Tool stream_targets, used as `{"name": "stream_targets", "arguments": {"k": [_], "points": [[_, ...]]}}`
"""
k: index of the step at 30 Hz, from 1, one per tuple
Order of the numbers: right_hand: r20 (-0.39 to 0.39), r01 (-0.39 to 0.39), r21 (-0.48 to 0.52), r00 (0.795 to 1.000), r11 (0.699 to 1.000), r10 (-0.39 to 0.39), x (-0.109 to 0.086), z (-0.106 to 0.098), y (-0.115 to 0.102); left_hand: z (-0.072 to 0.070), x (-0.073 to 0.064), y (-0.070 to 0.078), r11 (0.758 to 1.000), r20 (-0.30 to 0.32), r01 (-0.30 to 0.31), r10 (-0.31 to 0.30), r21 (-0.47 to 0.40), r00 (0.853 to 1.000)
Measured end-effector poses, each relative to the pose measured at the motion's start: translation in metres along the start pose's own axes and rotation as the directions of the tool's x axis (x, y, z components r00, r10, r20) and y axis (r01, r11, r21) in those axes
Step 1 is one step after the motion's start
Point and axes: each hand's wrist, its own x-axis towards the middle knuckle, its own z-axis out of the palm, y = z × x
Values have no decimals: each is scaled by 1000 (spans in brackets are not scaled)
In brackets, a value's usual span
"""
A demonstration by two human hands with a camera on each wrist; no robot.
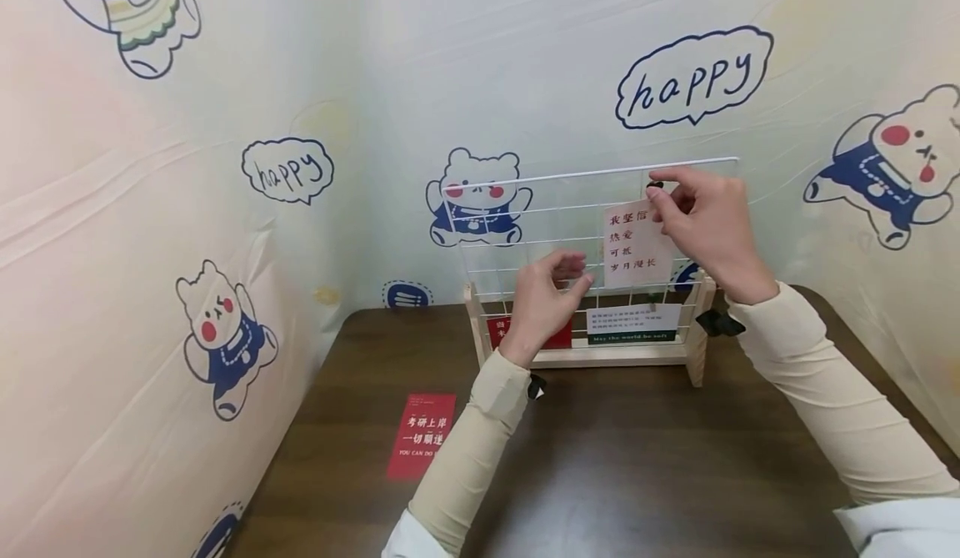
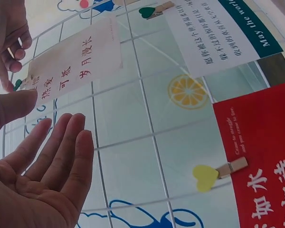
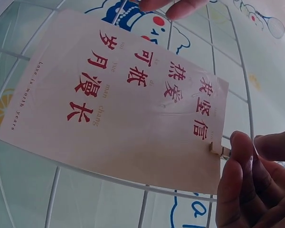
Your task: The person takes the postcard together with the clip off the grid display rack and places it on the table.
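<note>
A pale pink card with red Chinese characters (image 1: 633, 245) lies against the white wire grid rack (image 1: 540, 245), near its upper right. At the card's top edge, my right hand (image 1: 701, 216) pinches a small wooden clothespin (image 3: 220, 150) with a green heart (image 2: 17, 84); fingertips cover part of the pin. My left hand (image 1: 547, 295) is held in front of the grid, left of the card, its fingers extended and holding nothing. In the left wrist view, the left thumb (image 2: 16, 105) overlaps the card's edge; whether it touches is unclear.
Lower on the rack hang a white-and-green card (image 1: 633, 324) and a red card (image 2: 261, 152), the latter with a yellow-heart clothespin (image 2: 218, 173). The rack stands on a wooden base (image 1: 622, 358). Another red card (image 1: 420, 437) lies flat on the brown table (image 1: 600, 475), beside my left forearm.
</note>
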Motion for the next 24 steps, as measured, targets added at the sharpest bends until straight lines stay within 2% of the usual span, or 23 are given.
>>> {"name": "stream_targets", "arguments": {"k": [12, 24], "points": [[3, -14, -7, 1000, 1000, 14, 4, 1, 5, 14, 10, 5, 1000, -3, 11, -11, -17, 1000], [12, -37, -3, 999, 999, 37, 6, 0, 5, 21, 14, 10, 1000, -3, 11, -11, 22, 1000]]}}
